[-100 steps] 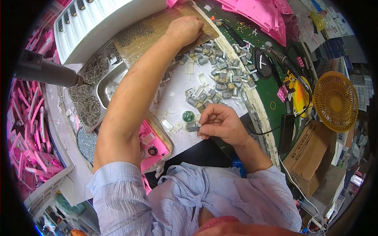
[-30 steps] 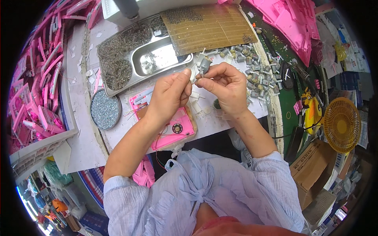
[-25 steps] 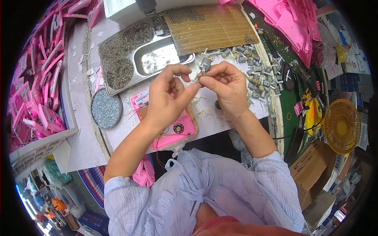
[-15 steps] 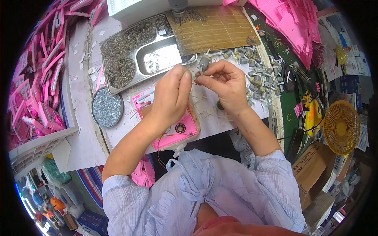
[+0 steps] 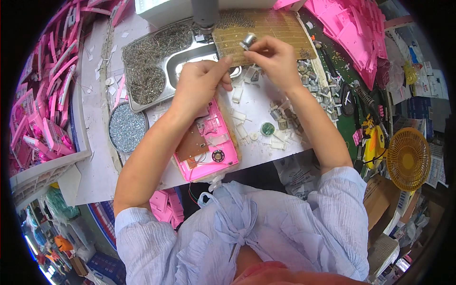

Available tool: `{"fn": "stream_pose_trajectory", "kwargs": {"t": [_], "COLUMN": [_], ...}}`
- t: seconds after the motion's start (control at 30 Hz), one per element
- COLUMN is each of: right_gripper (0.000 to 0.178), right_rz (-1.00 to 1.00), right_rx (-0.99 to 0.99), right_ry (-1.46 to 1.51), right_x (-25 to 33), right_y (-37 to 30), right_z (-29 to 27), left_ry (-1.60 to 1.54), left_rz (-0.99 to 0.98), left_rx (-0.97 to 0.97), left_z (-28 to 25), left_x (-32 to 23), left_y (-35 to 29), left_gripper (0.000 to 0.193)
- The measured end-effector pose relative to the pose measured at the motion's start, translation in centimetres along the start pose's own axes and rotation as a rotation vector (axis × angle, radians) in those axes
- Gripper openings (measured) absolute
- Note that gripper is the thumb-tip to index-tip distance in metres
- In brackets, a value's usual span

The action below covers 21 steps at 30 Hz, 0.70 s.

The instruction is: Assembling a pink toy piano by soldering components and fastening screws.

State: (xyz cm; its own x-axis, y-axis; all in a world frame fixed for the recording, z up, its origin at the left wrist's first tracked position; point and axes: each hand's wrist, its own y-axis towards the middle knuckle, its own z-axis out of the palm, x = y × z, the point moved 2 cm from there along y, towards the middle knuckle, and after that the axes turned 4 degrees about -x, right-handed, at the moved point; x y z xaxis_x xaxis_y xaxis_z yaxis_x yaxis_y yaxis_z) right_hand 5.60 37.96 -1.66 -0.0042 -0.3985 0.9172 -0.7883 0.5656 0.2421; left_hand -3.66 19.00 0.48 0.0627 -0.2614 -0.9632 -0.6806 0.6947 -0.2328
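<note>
Your right hand pinches, thumb and forefinger nearly closed, a small silver-grey metal cylindrical motor over the flat brown line-marked board. Judged light, rigid, slick; its white plastic end-piece is probably fragile, so grip the metal sides. Your left hand curls, thumb forward; contents: cannot tell. Nearer you lies an open pink plastic case.

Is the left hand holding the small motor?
No, the small motor is in the right hand, visibly apart from the left hand.

A white worktable adjoins a green surface; bright light shows at lower left.
</note>
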Motion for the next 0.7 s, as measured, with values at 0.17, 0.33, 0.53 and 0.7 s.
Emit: {"fn": "stream_pose_trajectory", "kwargs": {"t": [0.17,0.33,0.53,0.7], "right_gripper": [0.010,0.011,0.025,0.045], "right_rz": [-0.161,0.018,0.096,0.273], "right_rx": [0.109,0.057,0.034,0.342], "right_ry": [-0.394,-0.195,0.121,0.003], "right_x": [-2.5,-2.4,-0.4,1.9], "right_y": [2.6,2.8,-1.0,-11.4], "right_z": [0.4,-1.3,-5.0,-8.3], "left_ry": [0.263,0.113,0.020,-0.171], "left_rz": [0.221,0.284,0.247,0.105], "left_rx": [-0.153,-0.219,-0.226,-0.263], "left_z": [-3.1,-4.6,-5.6,-4.7], "left_x": [-1.0,0.5,4.0,7.7], "left_y": [-3.6,-8.9,-14.6,-18.4], "left_gripper": [0.033,0.018,0.017,0.019]}}
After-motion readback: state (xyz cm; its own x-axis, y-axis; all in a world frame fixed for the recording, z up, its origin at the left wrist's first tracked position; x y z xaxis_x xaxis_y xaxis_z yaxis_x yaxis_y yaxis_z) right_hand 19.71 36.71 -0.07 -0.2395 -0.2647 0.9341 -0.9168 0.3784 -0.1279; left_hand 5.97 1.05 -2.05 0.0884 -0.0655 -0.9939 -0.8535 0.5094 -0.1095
